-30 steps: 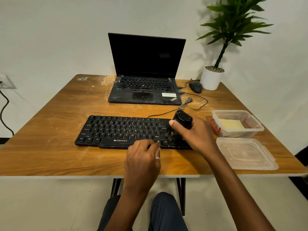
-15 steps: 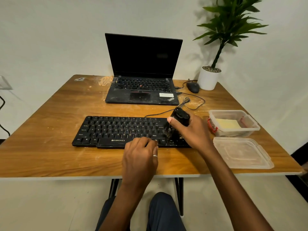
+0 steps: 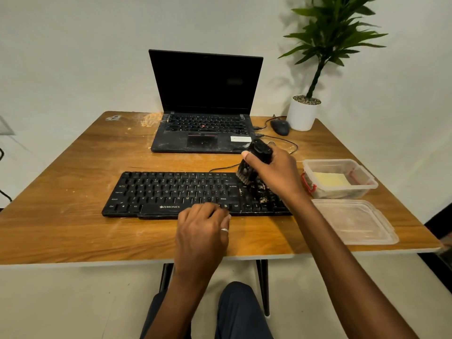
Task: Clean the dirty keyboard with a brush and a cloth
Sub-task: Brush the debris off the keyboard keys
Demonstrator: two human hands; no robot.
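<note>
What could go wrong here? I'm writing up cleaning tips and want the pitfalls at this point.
1. The brush in the right hand works the dirty right end of the keyboard; swept crumbs may land in the open box holding the yellow cloth just beside it.
2. The left hand only presses the front edge, so hard strokes might shift the keyboard.
3. Its cable runs close behind the brush and could snag.
</note>
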